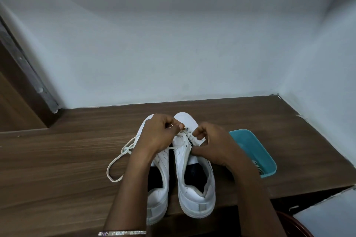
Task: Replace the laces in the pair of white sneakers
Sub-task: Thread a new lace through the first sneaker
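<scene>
Two white sneakers stand side by side on the wooden bench (57,159), toes toward the wall and heels toward the person. The left sneaker (159,194) and the right sneaker (194,194) are almost touching, with only a narrow dark gap between them. Their heels reach the near edge of the bench, and the right heel seems to go a little over it. A cream lace (115,161) sits in the front eyelets of the right sneaker. Its free part passes under the left wrist and lies in a long loop on the wood, just beside the left sneaker.

The left hand (159,134) is above the toe of the left sneaker and reaches across to the right one. Its grip is closed: thumb and fingertips pinch the lace near the eyelets. The right hand (215,146) is at the outer side of the right sneaker. Its grip is closed too, with the fingers curled and the thumb pressed on the eyelet edge of the shoe, holding it.

Left of the loop a wide stretch of wood shows. Between the toes and the pale wall (173,54) there is a narrower strip. On the right a teal tub (250,140) stands just beside the right hand, near the bench corner. A thin bracelet (122,233) is on the left wrist.
</scene>
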